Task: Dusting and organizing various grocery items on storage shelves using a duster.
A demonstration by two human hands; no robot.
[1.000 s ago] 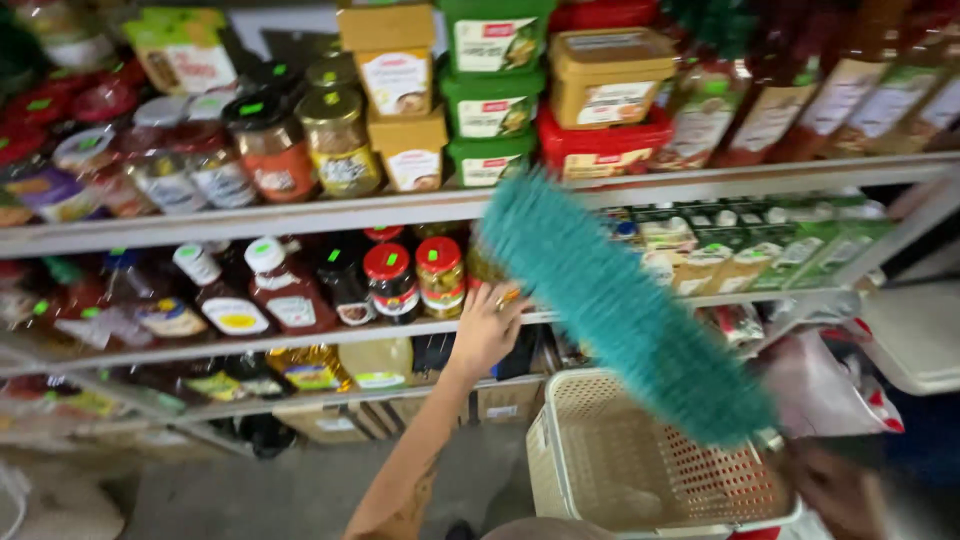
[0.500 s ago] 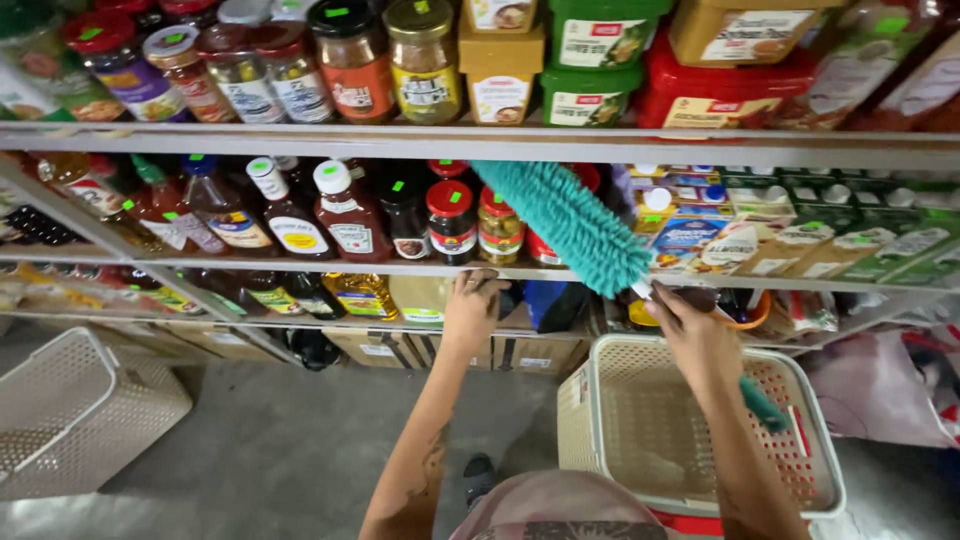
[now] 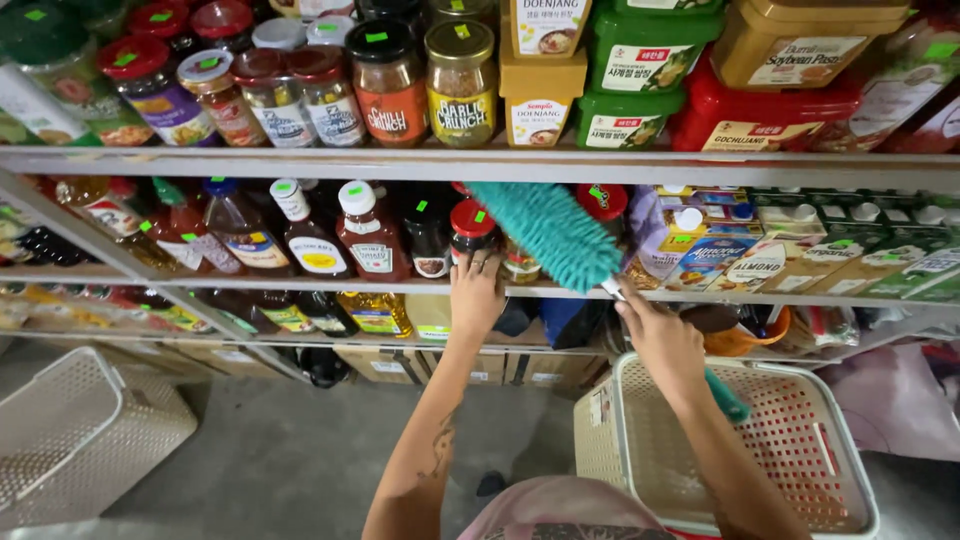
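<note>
Right hand [image 3: 662, 338] clenched around the handle of a teal duster [image 3: 548, 232], fluffy head slanting up and left from the fist across the front edge of the middle shelf [image 3: 300, 284]. Left hand [image 3: 476, 292] pressed on that same edge, just below a red-lidded jar [image 3: 472, 230]; grasp not discernible. Cream basket [image 3: 800, 440] beneath the right forearm.
</note>
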